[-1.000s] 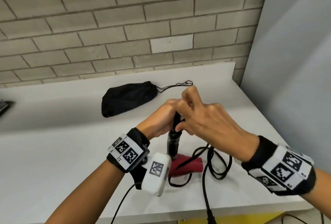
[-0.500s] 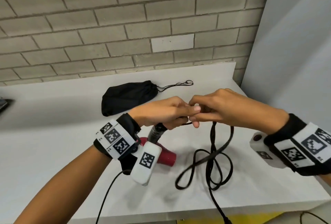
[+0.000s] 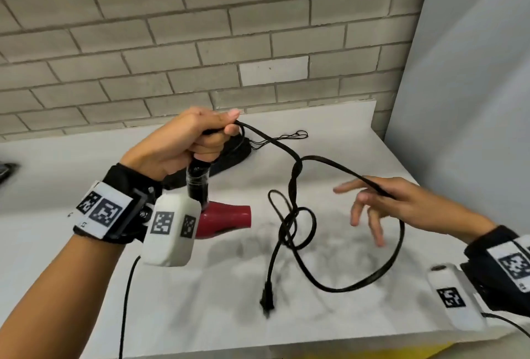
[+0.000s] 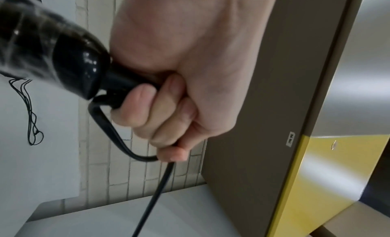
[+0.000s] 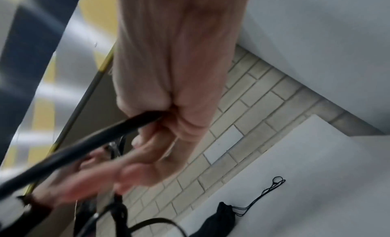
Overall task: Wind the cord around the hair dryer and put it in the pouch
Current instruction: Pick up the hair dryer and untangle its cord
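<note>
The table (image 3: 86, 244) is carrying the pouch (image 3: 235, 155) near its back edge, mostly hiding behind the left hand (image 3: 183, 143), which is gripping the hair dryer (image 3: 223, 219) handle above the middle. The right hand (image 3: 401, 206), fingers spreading, is hooking the cord (image 3: 338, 165) by the thumb; the plug (image 3: 267, 300) is dangling, blurry.

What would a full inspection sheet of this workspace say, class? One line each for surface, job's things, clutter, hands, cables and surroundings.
Surface: white table, smudged grey in front.
Job's things: hair dryer, red barrel and black handle, held above the table; its cord unwound, tangled, plug hanging; black pouch lying behind, mostly hidden.
Clutter: dark object at the far left edge, cannot tell what.
Hands: left hand grips the handle and cord; right hand holds the cord, fingers spread.
Cables: thin wrist-camera lead hangs below the left wrist.
Surroundings: brick wall behind; grey panel on the right.
</note>
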The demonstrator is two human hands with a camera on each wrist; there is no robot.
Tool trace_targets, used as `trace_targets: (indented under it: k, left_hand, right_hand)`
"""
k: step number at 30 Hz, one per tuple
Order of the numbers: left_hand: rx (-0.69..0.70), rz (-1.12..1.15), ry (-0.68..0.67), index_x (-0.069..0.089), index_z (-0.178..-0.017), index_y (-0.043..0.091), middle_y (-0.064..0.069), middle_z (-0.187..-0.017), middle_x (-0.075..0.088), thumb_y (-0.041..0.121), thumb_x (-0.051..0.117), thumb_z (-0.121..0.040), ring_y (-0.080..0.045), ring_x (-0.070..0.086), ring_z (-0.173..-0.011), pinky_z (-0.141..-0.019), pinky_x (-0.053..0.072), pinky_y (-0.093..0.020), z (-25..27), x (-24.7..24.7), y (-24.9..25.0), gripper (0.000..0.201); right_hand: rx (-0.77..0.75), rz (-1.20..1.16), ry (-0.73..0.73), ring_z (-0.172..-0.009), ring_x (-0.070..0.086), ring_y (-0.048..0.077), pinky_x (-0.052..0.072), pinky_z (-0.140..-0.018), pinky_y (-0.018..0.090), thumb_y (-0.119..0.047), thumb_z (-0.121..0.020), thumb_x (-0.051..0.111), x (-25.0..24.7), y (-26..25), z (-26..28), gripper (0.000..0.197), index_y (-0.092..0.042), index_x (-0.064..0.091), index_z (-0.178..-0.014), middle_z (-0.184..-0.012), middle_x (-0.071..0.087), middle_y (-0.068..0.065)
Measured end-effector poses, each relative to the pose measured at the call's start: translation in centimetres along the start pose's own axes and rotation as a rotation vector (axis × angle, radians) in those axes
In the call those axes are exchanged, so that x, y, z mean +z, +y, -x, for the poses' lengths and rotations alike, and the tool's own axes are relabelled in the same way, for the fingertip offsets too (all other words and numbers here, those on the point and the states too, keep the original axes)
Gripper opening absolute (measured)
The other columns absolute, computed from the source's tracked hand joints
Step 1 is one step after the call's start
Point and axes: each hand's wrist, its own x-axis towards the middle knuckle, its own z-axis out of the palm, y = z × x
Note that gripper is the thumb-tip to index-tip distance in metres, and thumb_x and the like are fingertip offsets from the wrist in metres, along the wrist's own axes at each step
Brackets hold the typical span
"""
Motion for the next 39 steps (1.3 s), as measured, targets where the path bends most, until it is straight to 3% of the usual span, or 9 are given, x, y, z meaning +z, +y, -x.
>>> trace_targets:
  k: [3,8,13,16,21,26,31,36,39]
  left_hand:
    - [-0.039,0.033,0.119,0.045,-0.065,0.017,0.013,-0.038,0.022,0.031,0.046,-0.092,-0.003,0.013,-0.032,-0.04,0.007,-0.025,0.2,-1.5,0.2,0.031]
    - [-0.096,0.061,0.226,0.043,-0.066,0.017,0.014,-0.038,0.021,0.032,0.047,-0.091,-0.006,0.007,-0.034,-0.036,0.01,-0.02,1.0,-3.7,-0.1,0.029]
    - [-0.106,0.093,0.287,0.042,-0.067,0.017,0.014,-0.037,0.022,0.033,0.046,-0.092,-0.004,0.01,-0.031,-0.036,0.01,-0.019,1.4,-4.6,0.1,0.03]
    - [-0.116,0.1,0.304,0.041,-0.067,0.017,0.014,-0.037,0.022,0.031,0.04,-0.097,-0.006,0.007,-0.032,-0.036,0.009,-0.02,1.4,-4.6,0.3,0.032]
    - [-0.107,0.183,0.214,0.039,-0.067,0.018,0.014,-0.037,0.022,0.031,0.035,-0.099,-0.007,0.003,-0.036,-0.036,0.008,-0.02,0.1,-1.4,-1.0,0.035]
    - [-0.137,0.307,0.098,0.039,-0.068,0.018,0.013,-0.037,0.021,0.03,0.033,-0.101,-0.008,0.002,-0.039,-0.033,0.009,-0.018,-1.6,2.8,-2.1,0.035]
    - [-0.174,0.324,0.05,0.04,-0.068,0.017,0.012,-0.038,0.021,0.03,0.034,-0.101,-0.001,0.014,-0.029,-0.03,0.014,-0.016,-2.5,4.4,-2.7,0.036]
    - [-0.199,0.315,0.015,0.039,-0.067,0.017,0.012,-0.038,0.021,0.03,0.035,-0.101,0.0,0.016,-0.028,-0.033,0.011,-0.018,-2.2,4.8,-3.1,0.036]
    - [-0.195,0.326,-0.01,0.04,-0.067,0.017,0.012,-0.038,0.022,0.03,0.035,-0.1,0.0,0.016,-0.028,-0.033,0.011,-0.018,-1.7,5.0,-3.3,0.036]
  right_hand:
    - [0.006,-0.031,0.064,-0.04,0.043,0.018,0.04,-0.048,0.027,-0.054,-0.082,0.061,-1.8,0.3,1.6,0.038,-0.018,0.067,-0.091,-0.049,0.052,0.002]
    - [0.068,0.604,0.372,-0.041,0.041,0.014,0.037,-0.045,0.019,-0.052,-0.076,0.067,-7.4,-0.3,3.0,0.023,-0.029,0.066,-0.075,-0.05,0.052,-0.007]
    - [0.076,1.095,0.788,-0.067,0.063,0.031,0.053,-0.06,0.042,-0.03,-0.085,0.054,-11.8,2.8,3.6,0.014,-0.034,0.054,-0.098,-0.074,0.066,-0.001]
    - [0.056,1.089,0.862,-0.067,0.062,0.035,0.052,-0.06,0.037,-0.023,-0.085,0.06,-11.5,3.7,3.7,0.013,-0.03,0.056,-0.095,-0.081,0.068,0.006]
    - [0.204,0.704,0.5,-0.079,0.059,0.029,0.041,-0.072,0.029,-0.022,-0.075,0.077,-7.2,5.6,2.5,0.037,-0.03,0.05,-0.099,-0.091,0.064,0.008]
    - [0.008,1.041,0.367,-0.097,0.041,0.022,0.039,-0.081,0.034,-0.037,-0.064,0.084,-0.6,9.9,0.7,0.085,-0.022,0.034,-0.13,-0.11,0.036,0.002]
    - [-0.549,0.882,0.443,-0.096,0.052,0.017,0.044,-0.086,0.021,-0.016,-0.092,0.053,6.6,6.1,-1.6,0.022,-0.004,0.059,-0.11,-0.105,0.052,0.008]
    - [0.177,0.166,0.004,-0.117,0.053,0.003,0.043,-0.099,0.02,-0.057,-0.087,0.049,10.2,5.2,-6.3,0.069,-0.019,0.034,-0.143,-0.138,0.049,-0.005]
    - [0.207,0.013,-0.109,-0.116,0.055,0.008,0.044,-0.1,0.026,-0.062,-0.084,0.051,11.3,5.6,-9.4,0.064,-0.025,0.042,-0.135,-0.132,0.054,-0.007]
